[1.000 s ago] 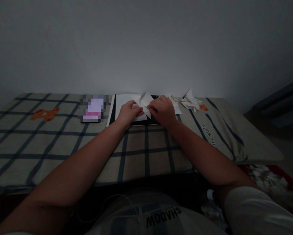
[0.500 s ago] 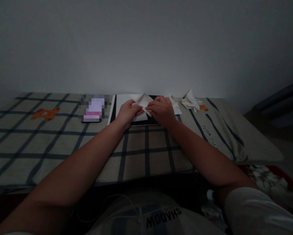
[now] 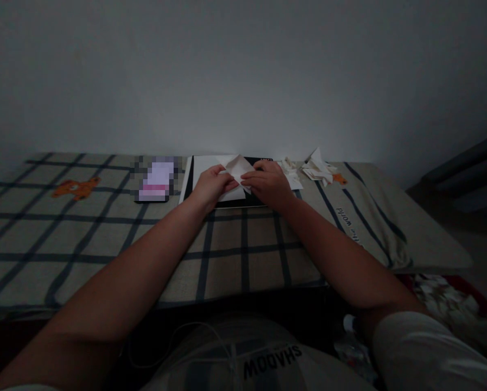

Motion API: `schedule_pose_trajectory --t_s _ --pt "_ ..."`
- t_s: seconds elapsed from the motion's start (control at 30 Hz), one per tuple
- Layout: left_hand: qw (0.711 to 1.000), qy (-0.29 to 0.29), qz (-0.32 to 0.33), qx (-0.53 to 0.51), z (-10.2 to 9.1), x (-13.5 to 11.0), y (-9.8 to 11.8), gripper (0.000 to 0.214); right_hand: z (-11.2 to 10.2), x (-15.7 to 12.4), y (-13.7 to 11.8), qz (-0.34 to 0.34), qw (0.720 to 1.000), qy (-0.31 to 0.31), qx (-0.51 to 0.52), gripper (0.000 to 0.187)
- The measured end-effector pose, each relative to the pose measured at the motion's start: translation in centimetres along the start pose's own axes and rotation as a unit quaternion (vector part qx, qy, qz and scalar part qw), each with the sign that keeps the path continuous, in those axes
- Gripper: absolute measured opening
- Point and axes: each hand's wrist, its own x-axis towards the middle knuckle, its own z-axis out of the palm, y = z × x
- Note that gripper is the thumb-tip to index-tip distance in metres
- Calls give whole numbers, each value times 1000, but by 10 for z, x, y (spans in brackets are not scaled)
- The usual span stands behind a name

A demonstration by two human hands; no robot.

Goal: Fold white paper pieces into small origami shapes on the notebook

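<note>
A white sheet of paper (image 3: pixel 239 165), partly folded with a peak pointing toward the wall, is between my two hands. My left hand (image 3: pixel 213 185) has its fingers closed on the paper's left side. From the other side, my right hand (image 3: pixel 269 183) pinches the paper near its middle, fingers bent. Under the paper lies a flat black-and-white board or book (image 3: pixel 186 184). My fingers hide part of the folds.
A phone (image 3: pixel 157 182) with a blurred screen lies at the left on the checked cloth (image 3: pixel 243 233). Folded white papers (image 3: pixel 318 167) sit to the right, near the wall. Below, at the lower right, are a plastic bottle (image 3: pixel 353 347) and a heap of paper pieces (image 3: pixel 447 298).
My fingers have shifted slightly on the paper, and the two hands' fingertips stand a little farther apart. The paper stays in about the same place.
</note>
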Motion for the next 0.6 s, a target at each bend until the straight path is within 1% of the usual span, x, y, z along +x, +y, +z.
schedule_pose_trajectory --t_s 0.17,0.37,0.5,0.6 --pt "1000 -3 -1 -10 1 0 0 22 -1 0 1 -12 1000 2 -5 20" --pt "1000 -7 -1 -7 1 0 0 22 -3 0 -1 -6 1000 -8 1 19" --pt "999 -20 -1 -26 1 -2 2 18 -4 0 -1 -20 1000 -1 -12 19" --pt "1000 -12 0 -25 2 -3 2 18 -4 0 -2 -22 1000 -3 -18 19"
